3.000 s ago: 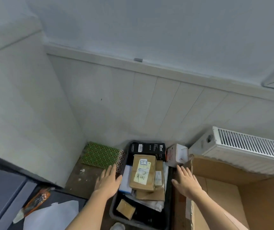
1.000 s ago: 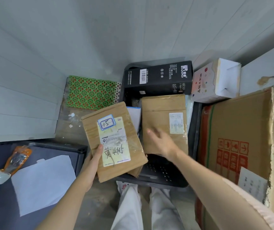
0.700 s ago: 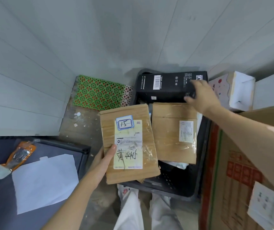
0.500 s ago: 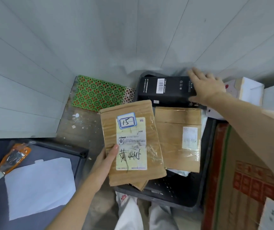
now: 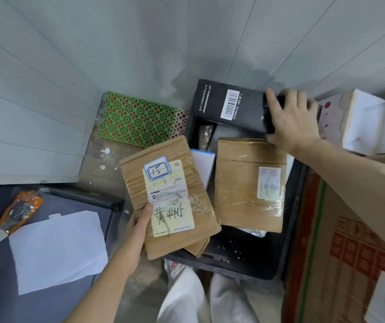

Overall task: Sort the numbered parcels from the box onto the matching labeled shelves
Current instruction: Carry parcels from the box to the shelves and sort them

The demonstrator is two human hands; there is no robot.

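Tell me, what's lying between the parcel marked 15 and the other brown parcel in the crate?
A white, blue-edged item shows in the gap between the parcel marked 15 and the brown parcel, head view.

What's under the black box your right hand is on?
Under the black box, inside the crate, a small taped brown packet and a grey surface show. The rest is covered by the box and the right hand.

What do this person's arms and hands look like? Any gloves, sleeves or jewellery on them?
Both hands are bare: no gloves on the left hand or the right hand, and no rings, watch or wristband that I can see. Both forearms are uncovered as far as the picture shows, so no sleeve is in view. Below them, light, whitish trousers show.
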